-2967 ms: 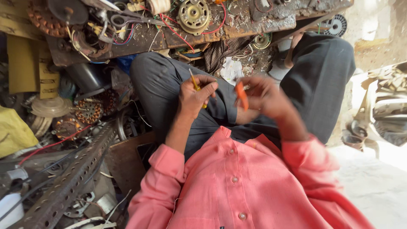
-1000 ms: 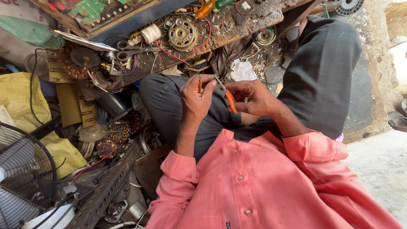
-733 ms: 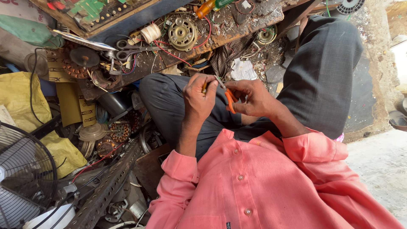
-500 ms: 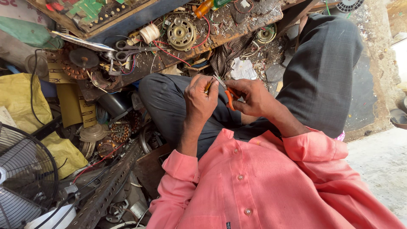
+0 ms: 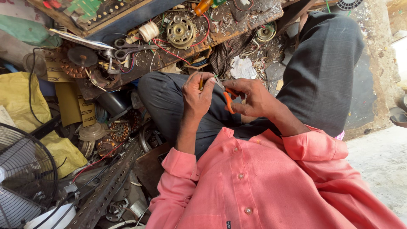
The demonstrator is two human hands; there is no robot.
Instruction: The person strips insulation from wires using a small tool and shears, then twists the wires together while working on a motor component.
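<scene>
I had my left hand [image 5: 196, 95] pinched around a short yellowish wire end [image 5: 201, 81], held above my dark-trousered lap. My right hand [image 5: 253, 98] was closed on the small orange-handled metal pliers [image 5: 227, 98], their nose brought up to the wire between both hands. I judged the wire light, thin and easily kinked, best held close to its tip so it would not flex away; the pliers looked stiff and light, with coated handles that should not slip.

Just beyond my hands lay a scorched wooden board [image 5: 237, 19] crowded with parts: a round brass-coloured motor plate [image 5: 181, 31], a spool of pale thread [image 5: 148, 31], steel scissors [image 5: 127, 48] and loose red wires [image 5: 169, 51]. To my left sat a black wire fan guard [image 5: 25, 178], a yellow sack [image 5: 17, 97] and a perforated steel angle bar [image 5: 108, 186]. My raised right knee [image 5: 326, 63] crowded that side, leaving little elbow room.
</scene>
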